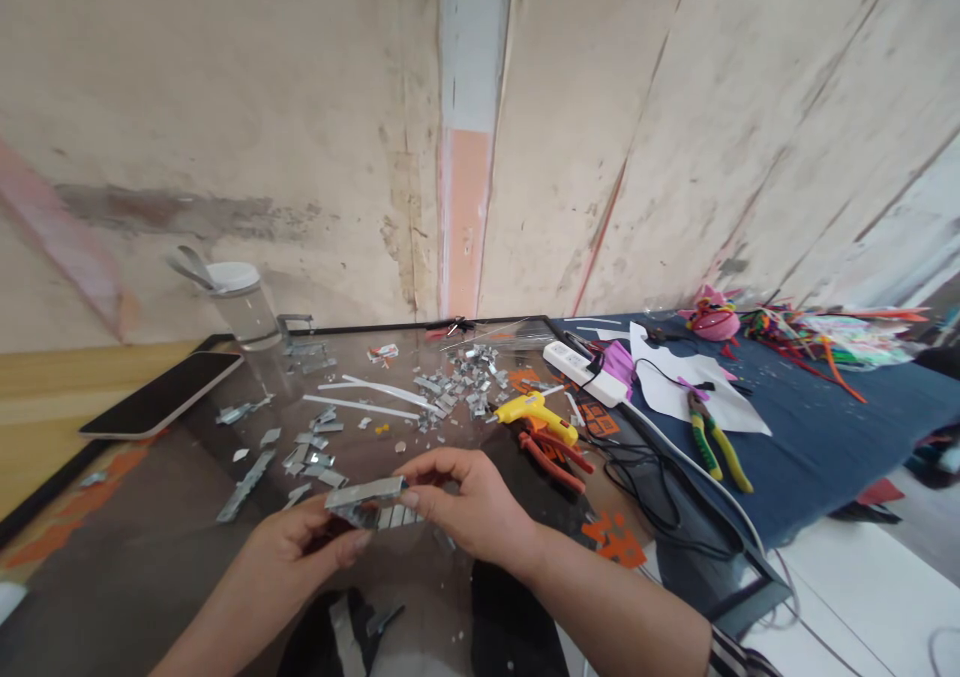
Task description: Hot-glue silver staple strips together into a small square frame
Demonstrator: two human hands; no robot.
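Between both hands, above the dark glass tabletop, is a small silvery metal-like piece (pixel 365 494) with a flat top strip and segments below it. My left hand (pixel 304 547) grips its left end between thumb and fingers. The fingertips of my right hand (pixel 469 502) pinch the right end. Part of the piece's underside is hidden by my left fingers. Many small silvery scraps (pixel 469 377) lie in a pile beyond the hands, and more pieces (pixel 315 452) are scattered to the left.
A yellow glue gun (pixel 538 415) and red-handled pliers (pixel 553 460) lie right of centre. Farther right are a white power strip (pixel 585 371), cables and green-yellow pliers (pixel 716 445). A phone (pixel 161 394) and a clear bottle (pixel 247 307) are at the left.
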